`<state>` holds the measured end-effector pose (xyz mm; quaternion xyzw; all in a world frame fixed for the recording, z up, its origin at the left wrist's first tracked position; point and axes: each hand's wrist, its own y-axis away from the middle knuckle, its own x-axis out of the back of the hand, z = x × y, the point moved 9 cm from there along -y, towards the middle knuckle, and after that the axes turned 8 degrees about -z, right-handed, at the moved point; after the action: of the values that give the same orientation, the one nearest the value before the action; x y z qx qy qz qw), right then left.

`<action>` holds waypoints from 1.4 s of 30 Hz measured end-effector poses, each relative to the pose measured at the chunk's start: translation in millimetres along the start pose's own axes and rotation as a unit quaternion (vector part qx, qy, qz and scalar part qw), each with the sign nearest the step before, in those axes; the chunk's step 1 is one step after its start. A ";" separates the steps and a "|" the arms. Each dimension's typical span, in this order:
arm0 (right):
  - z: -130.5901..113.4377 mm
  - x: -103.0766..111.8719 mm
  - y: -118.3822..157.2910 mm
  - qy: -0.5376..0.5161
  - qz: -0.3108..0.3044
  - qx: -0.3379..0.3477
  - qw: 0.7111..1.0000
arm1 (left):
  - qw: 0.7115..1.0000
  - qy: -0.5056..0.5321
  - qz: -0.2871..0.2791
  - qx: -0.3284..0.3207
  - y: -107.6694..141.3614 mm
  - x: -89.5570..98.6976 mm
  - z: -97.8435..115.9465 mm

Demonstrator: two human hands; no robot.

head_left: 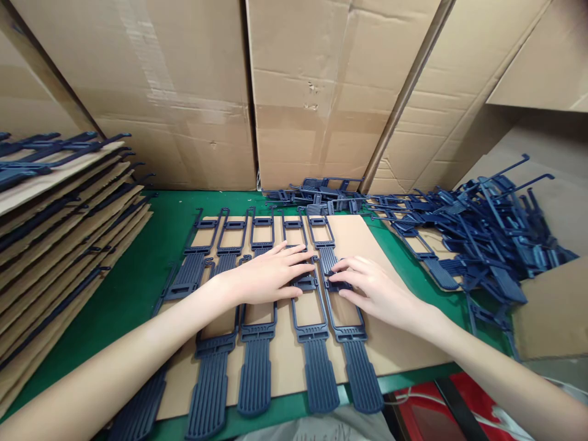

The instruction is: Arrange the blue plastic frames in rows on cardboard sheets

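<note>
Dark blue plastic frames with ribbed, paddle-like ends lie in two rows on a cardboard sheet (pixel 285 373). My left hand (pixel 271 272) is spread flat, palm down, over the middle frames, its fingers pointing right and covering part of them. Under its fingertips is the top of one lower-row frame (pixel 315 355). My right hand (pixel 372 285) has its fingers apart and slightly bent. Its fingertips touch the upper end of the rightmost lower frame (pixel 361 367), where it meets the ribbed end of the frame above (pixel 327 257).
At left stands a tall stack of cardboard sheets (pixel 82 245) with blue frames between them. A tangled heap of frames (pixel 487 226) lies at right, and a smaller pile (pixel 321 195) at the back. Large cardboard boxes (pixel 316 92) wall off the green tabletop (pixel 169 211).
</note>
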<state>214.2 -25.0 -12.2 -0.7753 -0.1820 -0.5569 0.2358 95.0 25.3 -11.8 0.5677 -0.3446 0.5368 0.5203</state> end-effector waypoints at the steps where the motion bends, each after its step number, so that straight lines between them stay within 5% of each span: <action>1: 0.0 0.7 0.3 -0.004 0.001 -0.002 1.000 | 1.000 0.005 0.003 -0.002 -0.3 -0.1 0.6; 14: -35.4 -15.7 -6.5 -0.023 -0.053 0.068 0.996 | 1.000 0.022 0.016 -0.002 0.1 -0.9 -0.8; 42: -44.4 -17.7 1.4 0.003 -0.058 0.070 0.996 | 0.998 0.058 0.005 -0.001 0.5 -0.5 -3.3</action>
<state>174.9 -51.7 -17.3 -0.7434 -0.2646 -0.5577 0.2575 93.6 28.3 -12.6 0.5339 -0.3171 0.5708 0.5372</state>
